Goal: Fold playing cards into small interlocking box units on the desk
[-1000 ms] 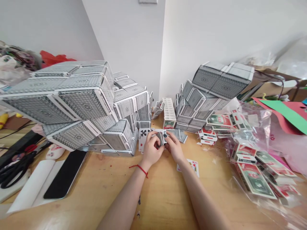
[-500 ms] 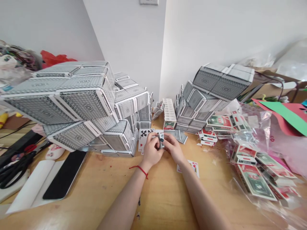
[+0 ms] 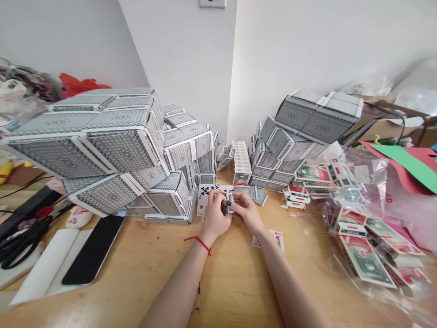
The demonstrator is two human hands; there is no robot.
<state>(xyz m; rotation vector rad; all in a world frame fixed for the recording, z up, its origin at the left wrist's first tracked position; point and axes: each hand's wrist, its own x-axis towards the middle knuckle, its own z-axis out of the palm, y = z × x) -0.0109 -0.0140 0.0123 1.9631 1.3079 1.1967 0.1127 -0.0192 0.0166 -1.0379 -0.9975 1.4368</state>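
Two bare hands meet above a wooden tabletop (image 3: 164, 278), a red string bracelet (image 3: 198, 239) on the left wrist. The left hand (image 3: 218, 214) pinches a small grey-backed playing-card piece (image 3: 230, 198), apparently folded; the right hand (image 3: 246, 210) has a narrow grip on it too, thumb pressed to its near face. Fingers hide much of it.

Plenty looks finished: a large stack of card-built blocks (image 3: 118, 148) at left and another stack (image 3: 316, 116) at right, with a row of card boxes (image 3: 241, 157) between them. The piece in hand seems unfinished. Loose stock remains: a clubs card (image 3: 209, 187) and a two of hearts (image 3: 202, 206) beside the left hand, grey-backed cards (image 3: 254, 193) beyond the right hand, a king of hearts (image 3: 278, 239) beside the right forearm, and red-and-green card packs (image 3: 367, 259) far right.

Compared with a second ago, the right thumb has shifted left, closer to the left fingers; the stacks are unchanged.
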